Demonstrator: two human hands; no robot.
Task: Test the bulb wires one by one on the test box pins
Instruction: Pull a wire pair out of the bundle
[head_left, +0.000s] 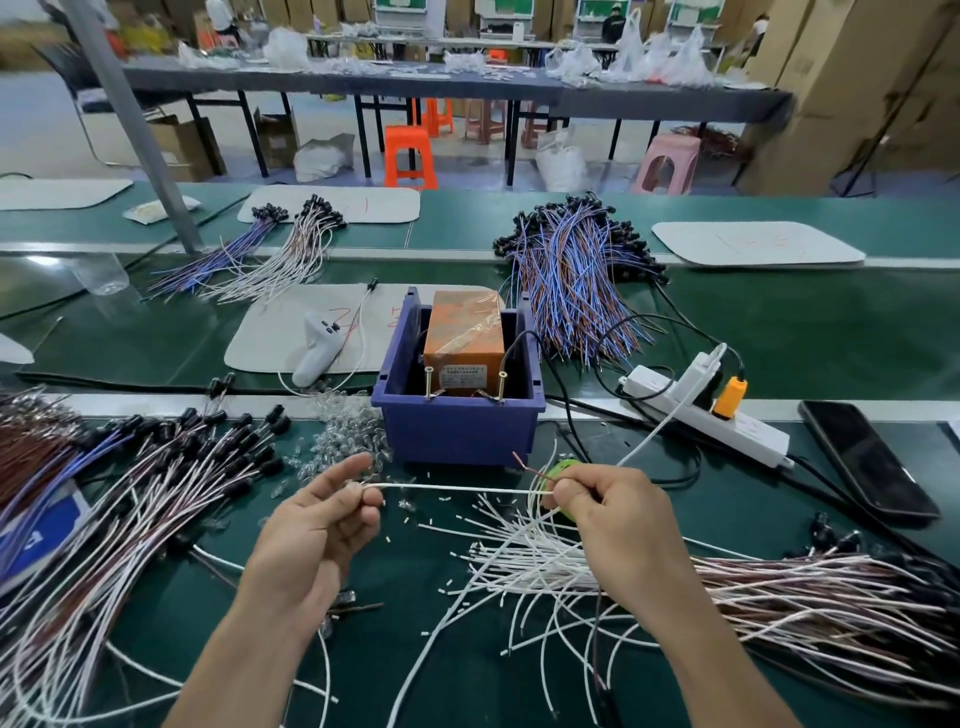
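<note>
A white wire (457, 487) runs level between my two hands, just in front of the test box. My left hand (324, 519) pinches its left end between thumb and fingers. My right hand (613, 512) pinches the right end, where a bare copper tip (527, 465) sticks up. The test box is a blue bin (457, 431) holding an orange block (465, 332), with two brass pins (429, 382) (502, 385) standing at its front rim. The wire is below the pins and apart from them.
Bundles of socketed wires lie at left (156, 478) and right (810, 592), loose white wires (519, 561) in front. Clear bulbs (343, 436) are heaped left of the bin. A power strip (711, 410) and a phone (867, 462) sit at right.
</note>
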